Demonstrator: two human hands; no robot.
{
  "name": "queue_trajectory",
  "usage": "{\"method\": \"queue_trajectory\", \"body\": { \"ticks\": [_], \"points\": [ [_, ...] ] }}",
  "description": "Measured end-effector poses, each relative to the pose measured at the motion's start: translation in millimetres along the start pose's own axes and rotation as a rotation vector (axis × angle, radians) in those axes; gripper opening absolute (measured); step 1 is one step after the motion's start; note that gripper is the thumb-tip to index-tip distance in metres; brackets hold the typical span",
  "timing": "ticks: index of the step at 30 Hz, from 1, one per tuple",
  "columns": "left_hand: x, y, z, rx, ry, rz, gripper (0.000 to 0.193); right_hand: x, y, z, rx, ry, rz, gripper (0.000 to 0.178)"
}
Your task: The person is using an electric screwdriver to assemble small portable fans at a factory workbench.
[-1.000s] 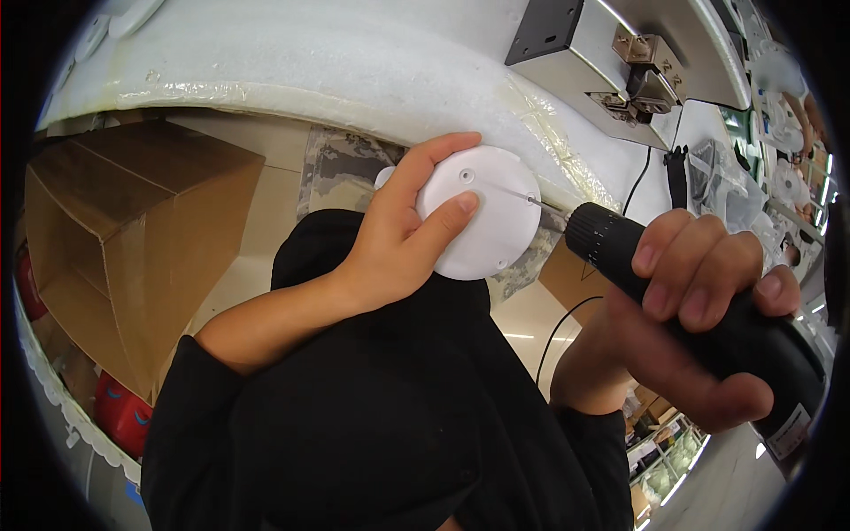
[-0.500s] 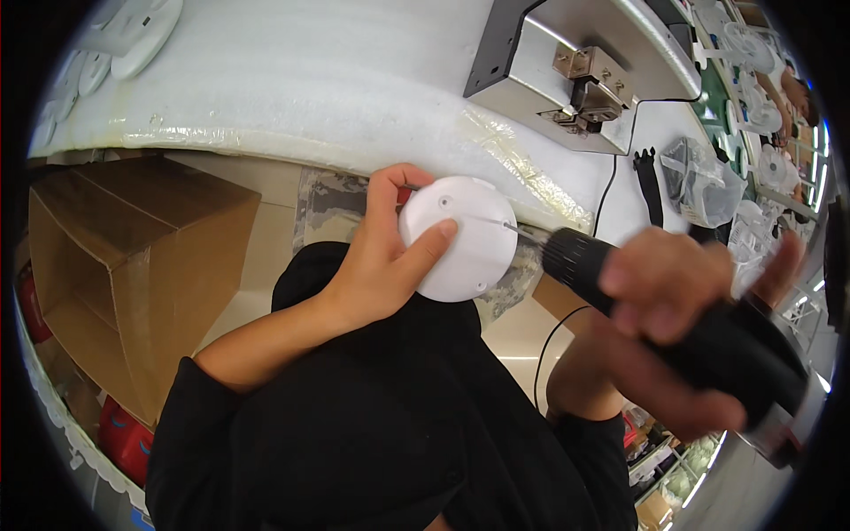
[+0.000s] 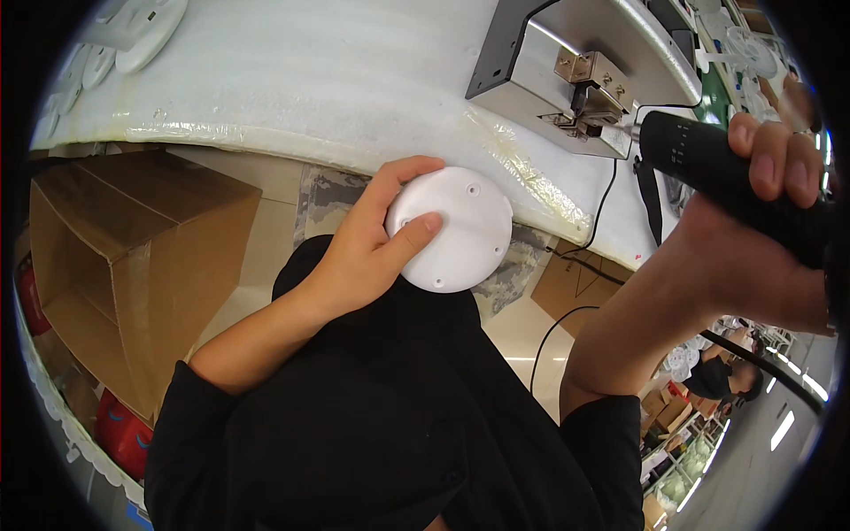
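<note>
My left hand (image 3: 367,232) grips a round white plastic base (image 3: 462,232) by its left side, the thumb flat on its face and the fingers behind the rim. Small screw holes show on that face. On the right, my right hand (image 3: 768,208) is wrapped round a black electric screwdriver (image 3: 699,152). Its tip reaches the front of a metal screw feeder (image 3: 595,99) on the bench; whether a screw sits on the tip is too small to tell. The base is held above my lap, just off the bench edge.
A white-covered bench (image 3: 336,80) spans the far side, its edge taped. White round parts (image 3: 146,40) lie at its far left. An open cardboard box (image 3: 177,265) stands at left. A black cable (image 3: 611,203) hangs near the feeder. Another person (image 3: 722,376) is farther off at right.
The screwdriver has left the base and moved up and away to the feeder, carried by my right hand. In my left hand the base has turned slightly.
</note>
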State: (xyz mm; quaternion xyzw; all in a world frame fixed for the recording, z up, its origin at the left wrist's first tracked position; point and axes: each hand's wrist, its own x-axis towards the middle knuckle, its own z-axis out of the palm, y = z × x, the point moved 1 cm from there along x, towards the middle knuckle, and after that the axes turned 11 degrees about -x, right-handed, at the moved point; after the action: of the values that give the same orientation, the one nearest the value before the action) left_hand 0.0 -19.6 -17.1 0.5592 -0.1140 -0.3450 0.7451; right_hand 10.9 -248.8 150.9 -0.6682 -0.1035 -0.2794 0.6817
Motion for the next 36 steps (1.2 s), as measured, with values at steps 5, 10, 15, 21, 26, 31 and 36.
{"method": "queue_trajectory", "body": {
  "ticks": [5, 10, 15, 21, 26, 31, 36],
  "points": [
    [8.8, 5.4, 7.1, 0.018, 0.006, 0.001, 0.043, -23.9, -0.3, 29.3, -0.044, 0.097, 0.07, 0.047],
    [10.9, 6.8, 7.6, -0.04, 0.019, -0.02, 0.042, -37.2, 12.2, 50.2, -0.06, 0.064, 0.096, 0.051],
    [10.6, 9.5, 10.6, -0.073, 0.031, -0.049, 0.041, -45.3, 15.1, 47.7, -0.079, 0.039, 0.111, 0.054],
    [10.4, 9.9, 12.3, -0.092, 0.03, -0.073, 0.043, -53.5, 16.2, 38.2, -0.099, 0.009, 0.127, 0.058],
    [7.4, -4.6, 3.8, 0.059, -0.028, 0.049, 0.06, -53.6, 32.2, 26.1, -0.073, -0.237, 0.029, 0.06],
    [-22.0, -22.2, 12.7, -0.094, -0.009, 0.06, 0.08, -61.1, 26.5, 34.1, -0.15, -0.223, 0.017, 0.06],
    [-14.6, -29.4, 10.3, 0.099, -0.078, 0.228, 0.088, -57.1, 28.9, 32.9, -0.203, -0.306, -0.024, 0.064]
  ]
}}
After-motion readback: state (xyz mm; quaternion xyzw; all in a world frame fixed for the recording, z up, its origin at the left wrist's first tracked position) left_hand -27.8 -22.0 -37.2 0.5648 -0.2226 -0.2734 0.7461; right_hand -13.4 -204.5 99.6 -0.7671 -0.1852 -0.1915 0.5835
